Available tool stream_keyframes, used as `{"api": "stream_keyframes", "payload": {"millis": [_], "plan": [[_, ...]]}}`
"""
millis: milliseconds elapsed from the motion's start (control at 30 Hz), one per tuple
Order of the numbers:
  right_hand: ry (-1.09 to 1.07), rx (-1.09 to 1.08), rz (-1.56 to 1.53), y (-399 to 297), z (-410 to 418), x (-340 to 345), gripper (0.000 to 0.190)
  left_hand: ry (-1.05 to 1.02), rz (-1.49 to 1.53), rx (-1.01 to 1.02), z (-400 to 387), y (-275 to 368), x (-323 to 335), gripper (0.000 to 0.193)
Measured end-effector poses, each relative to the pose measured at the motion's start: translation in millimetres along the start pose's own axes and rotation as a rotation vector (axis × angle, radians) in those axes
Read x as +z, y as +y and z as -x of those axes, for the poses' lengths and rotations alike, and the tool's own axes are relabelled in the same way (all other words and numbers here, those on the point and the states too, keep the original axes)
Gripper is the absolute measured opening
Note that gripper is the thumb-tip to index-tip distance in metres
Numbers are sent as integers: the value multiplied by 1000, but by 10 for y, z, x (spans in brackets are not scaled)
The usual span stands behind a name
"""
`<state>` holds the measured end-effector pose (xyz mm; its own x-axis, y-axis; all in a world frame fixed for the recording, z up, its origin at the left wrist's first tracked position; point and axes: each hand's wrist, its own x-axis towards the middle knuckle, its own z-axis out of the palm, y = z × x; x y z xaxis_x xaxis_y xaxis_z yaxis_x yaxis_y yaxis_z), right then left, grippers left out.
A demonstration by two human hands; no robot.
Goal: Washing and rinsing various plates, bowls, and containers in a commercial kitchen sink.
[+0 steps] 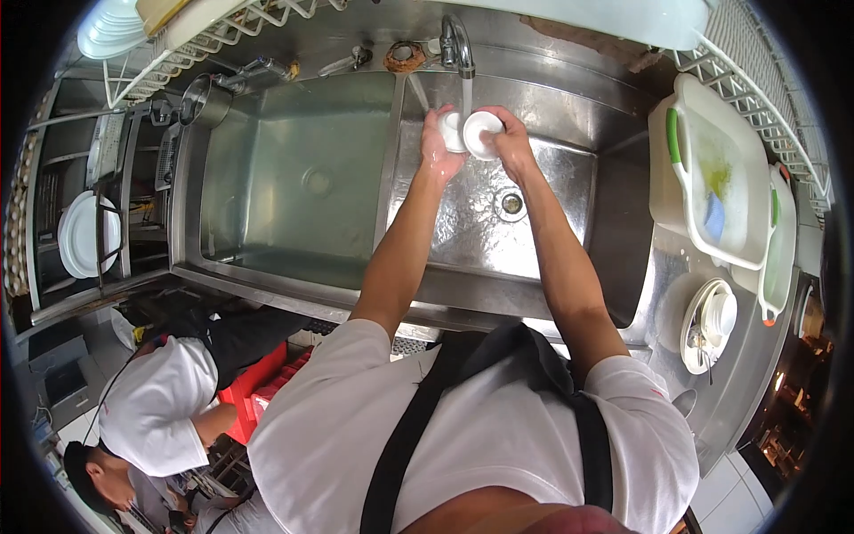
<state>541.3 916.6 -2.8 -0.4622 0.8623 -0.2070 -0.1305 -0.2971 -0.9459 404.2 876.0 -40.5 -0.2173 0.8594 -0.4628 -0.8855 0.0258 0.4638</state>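
Both my hands are over the right basin of a stainless steel sink [454, 240], near the chrome faucet [457, 47]. My left hand [437, 147] holds a small white dish [452, 133]. In my right hand [510, 137] is a small round white bowl [482, 123], tilted, with the fingers at its rim and inside. The two dishes are side by side, and whether they touch cannot be told. Running water [467, 97] falls from the spout between them. The metal drain [512, 203] lies below, and the basin floor is wet.
Water stands in the left basin [300, 180]. On the right are a white tub [727, 153] with suds and a blue sponge [714, 217], and stacked dishes with cutlery [704, 327]. White wire racks [760, 93] hang above. Another person [160, 400] bends at lower left beside a red crate [247, 394].
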Motion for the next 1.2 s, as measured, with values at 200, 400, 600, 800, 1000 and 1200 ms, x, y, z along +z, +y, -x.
{"api": "stream_keyframes", "payload": {"millis": [200, 400, 600, 800, 1000, 1200], "plan": [[1, -23, 424, -26, -167, 167, 18, -194, -70, 61, -98, -78, -232, 36], [187, -79, 40, -64, -76, 236, 34, -114, 13, 3, 187, 70, 0, 53], [139, -226, 629, -76, -129, 243, 36, -189, 52, -172, -13, -15, -210, 41], [483, -321, 450, -562, -8, -507, 22, -189, -78, -126, 184, -184, 193, 54], [1096, -589, 508, -1786, 853, -3096, 47, -229, -425, -50, 47, 46, 507, 34], [1265, -526, -547, -1753, 981, -4142, 35, -203, -97, -211, -3, -52, 683, 25]]}}
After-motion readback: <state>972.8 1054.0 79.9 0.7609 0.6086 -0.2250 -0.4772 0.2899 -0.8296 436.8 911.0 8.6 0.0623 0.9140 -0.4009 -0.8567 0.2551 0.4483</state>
